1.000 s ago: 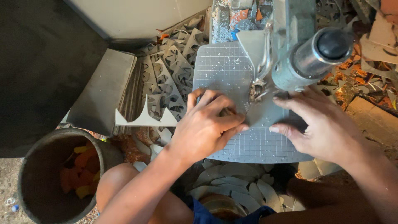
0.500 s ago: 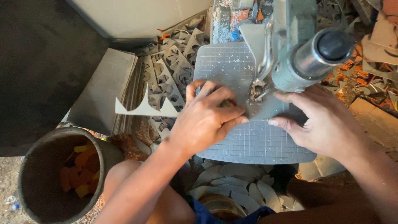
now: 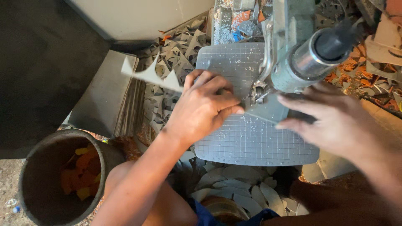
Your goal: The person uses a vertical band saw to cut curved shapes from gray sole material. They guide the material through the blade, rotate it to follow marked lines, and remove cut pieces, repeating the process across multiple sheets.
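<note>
Left hand (image 3: 201, 109) flat-ish on the grey sheet piece (image 3: 266, 109), fingers curled and pressing it down on the gridded saw plate (image 3: 251, 142), fingertips right by the blade. Right hand (image 3: 331, 119) on the other side of the blade, fingers stretched out along the piece's edge, a bit blurry. Jagged offcut strip (image 3: 150, 75) poking out left of the plate, past the left hand. Stack of grey sheets (image 3: 104, 94) further left. Dark bucket (image 3: 54, 180) with orange scraps below-left of the plate. Curved cutouts (image 3: 234, 184) heaped just under it.

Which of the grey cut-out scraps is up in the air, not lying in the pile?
The spiky scrap beside the left hand, above the stacked grey sheets; the other scraps lie on the heap behind it.
</note>
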